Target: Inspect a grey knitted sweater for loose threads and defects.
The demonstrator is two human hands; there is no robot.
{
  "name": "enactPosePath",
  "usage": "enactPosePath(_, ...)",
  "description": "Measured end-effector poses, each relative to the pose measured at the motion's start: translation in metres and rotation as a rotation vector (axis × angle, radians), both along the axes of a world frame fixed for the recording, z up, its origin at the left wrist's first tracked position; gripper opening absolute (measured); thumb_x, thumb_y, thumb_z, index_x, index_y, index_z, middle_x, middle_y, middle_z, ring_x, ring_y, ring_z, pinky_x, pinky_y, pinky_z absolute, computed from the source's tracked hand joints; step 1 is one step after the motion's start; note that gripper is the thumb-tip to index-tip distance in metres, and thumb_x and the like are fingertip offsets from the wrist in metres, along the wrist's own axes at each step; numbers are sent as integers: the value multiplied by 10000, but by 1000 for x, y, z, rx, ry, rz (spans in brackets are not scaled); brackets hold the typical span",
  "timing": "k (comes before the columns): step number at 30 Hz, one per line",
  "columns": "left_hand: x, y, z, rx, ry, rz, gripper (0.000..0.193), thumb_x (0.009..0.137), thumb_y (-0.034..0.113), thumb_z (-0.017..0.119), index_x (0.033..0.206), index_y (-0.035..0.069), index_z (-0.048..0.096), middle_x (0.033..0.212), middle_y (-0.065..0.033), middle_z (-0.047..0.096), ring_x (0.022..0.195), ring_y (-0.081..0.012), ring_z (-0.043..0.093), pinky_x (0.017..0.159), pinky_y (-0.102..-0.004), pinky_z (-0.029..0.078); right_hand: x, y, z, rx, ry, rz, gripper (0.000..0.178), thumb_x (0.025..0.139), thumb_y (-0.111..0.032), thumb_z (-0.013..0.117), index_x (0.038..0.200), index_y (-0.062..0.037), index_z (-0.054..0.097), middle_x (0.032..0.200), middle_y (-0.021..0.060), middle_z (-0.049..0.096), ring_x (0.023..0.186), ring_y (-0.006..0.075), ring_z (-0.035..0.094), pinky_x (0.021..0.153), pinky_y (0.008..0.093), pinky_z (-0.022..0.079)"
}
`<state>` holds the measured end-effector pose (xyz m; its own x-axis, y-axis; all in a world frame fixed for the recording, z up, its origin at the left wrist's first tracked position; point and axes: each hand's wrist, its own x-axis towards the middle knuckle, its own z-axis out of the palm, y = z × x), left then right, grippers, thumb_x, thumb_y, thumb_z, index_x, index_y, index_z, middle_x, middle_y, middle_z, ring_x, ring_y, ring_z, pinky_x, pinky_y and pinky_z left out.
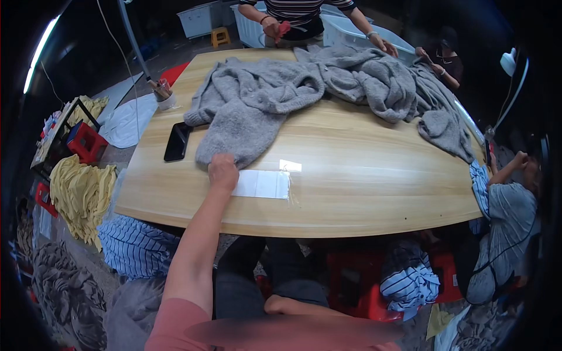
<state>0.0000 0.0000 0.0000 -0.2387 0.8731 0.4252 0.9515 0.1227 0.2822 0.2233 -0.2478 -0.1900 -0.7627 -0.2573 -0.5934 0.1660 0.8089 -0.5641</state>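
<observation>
My left hand (pixel 223 171) reaches over the wooden table with its fingers closed on the near edge of a grey knit sweater (pixel 243 137). The sweater lies rumpled, with one part stretching toward me. A white paper strip (pixel 260 183), partly under clear tape, lies just right of that hand. Down in my lap rests my right hand (pixel 278 305); its fingers are mostly hidden. Left of the sweater is a black phone (pixel 177 142).
More grey knit garments (pixel 374 82) cover the table's far right. Across the table, a person (pixel 293 14) holds a red tool (pixel 283 29). Other people sit on the right. Yellow cloth (pixel 82 193) and striped cloth (pixel 137 245) are piled left; a pen cup (pixel 165 99) stands at the left edge.
</observation>
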Motion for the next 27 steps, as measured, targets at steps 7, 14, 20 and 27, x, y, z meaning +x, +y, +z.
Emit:
enactPosePath(7,134,-142,38,-264,-532,-978,78,634,6,521,654,27,449,595,-160,427,545,-330,451,521,-397,392,15,13,62,126,39,-98,265,735,-142,484,902,-28,656,949,135,635,925,273,582,851,410,396)
enactPosePath(14,129,-262,42,-1003,-1169,-981,194,841,125,558,697,1,520,551,-44,501,470,-78,508,431,-254,389,136,34,211,-408,420,-356,281,826,-197,557,1044,-21,580,956,157,608,894,281,576,802,362,428)
enactPosePath(20,133,-283,39,-954,-729,-942,185,797,162,604,725,5,538,631,-71,539,624,-141,578,544,-286,440,131,87,229,453,1250,-1527,418,665,1,632,1072,-12,535,1049,157,540,953,288,525,768,330,431)
enactPosePath(27,71,-168,52,-1,154,-410,637,557,67,701,1155,80,481,1242,-188,394,1135,-384,382,937,-440,326,87,148,181,1148,955,-1155,399,621,-97,606,1017,-105,569,850,83,469,818,253,453,720,382,340)
